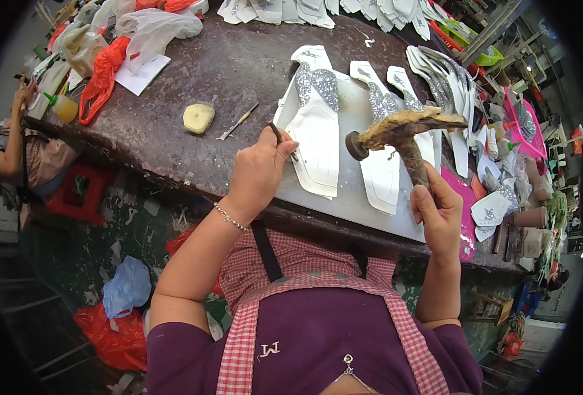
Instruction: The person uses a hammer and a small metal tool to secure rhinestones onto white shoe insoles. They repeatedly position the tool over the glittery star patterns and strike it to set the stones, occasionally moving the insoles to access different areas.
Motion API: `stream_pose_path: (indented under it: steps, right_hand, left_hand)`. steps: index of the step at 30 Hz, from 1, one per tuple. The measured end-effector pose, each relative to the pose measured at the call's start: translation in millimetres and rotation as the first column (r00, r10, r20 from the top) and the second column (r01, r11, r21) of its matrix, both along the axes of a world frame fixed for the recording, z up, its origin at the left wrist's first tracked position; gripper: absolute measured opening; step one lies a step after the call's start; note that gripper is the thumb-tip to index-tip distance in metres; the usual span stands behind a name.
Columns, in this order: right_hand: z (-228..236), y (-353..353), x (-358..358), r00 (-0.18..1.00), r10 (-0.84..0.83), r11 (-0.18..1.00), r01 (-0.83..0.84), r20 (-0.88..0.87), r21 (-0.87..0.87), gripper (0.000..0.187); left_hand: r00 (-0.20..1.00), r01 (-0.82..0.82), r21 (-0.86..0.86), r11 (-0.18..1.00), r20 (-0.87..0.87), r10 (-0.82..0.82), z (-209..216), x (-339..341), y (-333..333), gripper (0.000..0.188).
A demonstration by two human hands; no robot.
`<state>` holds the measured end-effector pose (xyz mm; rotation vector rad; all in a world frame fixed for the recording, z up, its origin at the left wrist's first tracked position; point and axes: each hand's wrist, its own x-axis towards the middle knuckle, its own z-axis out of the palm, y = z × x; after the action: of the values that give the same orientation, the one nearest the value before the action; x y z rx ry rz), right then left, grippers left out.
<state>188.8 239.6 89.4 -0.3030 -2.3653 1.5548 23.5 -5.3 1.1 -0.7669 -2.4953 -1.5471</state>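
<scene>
My left hand (257, 168) grips a thin dark metal punch (276, 132), its lower end beside a white cut piece with silver glitter (316, 141). That piece looks like a shoe upper and lies on a pale board (285, 187). In my right hand (442, 214) is a hammer (407, 138), raised over the board; its head is worn and crusted yellow-brown. Below the hammer lies another glittered white piece (378, 174), with more such pieces (403, 85) to its right. A yellowish block (198, 118) and a slim pointed hand tool (240, 120) rest left of my left hand.
Stacks of white pieces (278, 10) line the far edge. Plastic bags (153, 29) and a yellow bottle (63, 107) stand far left, near another person (5, 151) beside a red stool (81, 191). A pink basket (525, 122) and clutter crowd the right.
</scene>
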Motion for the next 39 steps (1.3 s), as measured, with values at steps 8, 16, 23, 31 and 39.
stream_pose_path:
  steps: [8,16,23,31,39]
  right_hand:
    - [-8,-7,-8,1.0,0.023,0.999,-0.023,-0.005,-0.046,0.044]
    - [52,-16,-31,0.863,0.129,0.947,-0.254,-0.488,-0.198,0.053]
    - [43,-30,-49,0.946,0.272,0.809,-0.125,-0.178,0.574,0.037]
    - [18,-3,-12,0.999,0.023,0.991,-0.017,-0.044,0.132,0.042]
    - [5,-2,-2,1.0,0.011,0.998,-0.011,-0.003,0.065,0.042]
  left_hand:
    - [0.999,-0.036,0.01,0.999,-0.031,0.036,3,6,3,0.017]
    - [0.993,0.049,-0.045,0.998,-0.107,-0.053,7,5,1,0.018]
    - [0.969,0.091,-0.158,0.983,-0.213,-0.124,14,5,8,0.015]
    - [1.0,0.004,0.135,0.991,0.0,-0.004,-8,8,8,0.017]
    - [1.0,0.006,0.01,1.0,-0.003,-0.006,-1,16,-1,0.016]
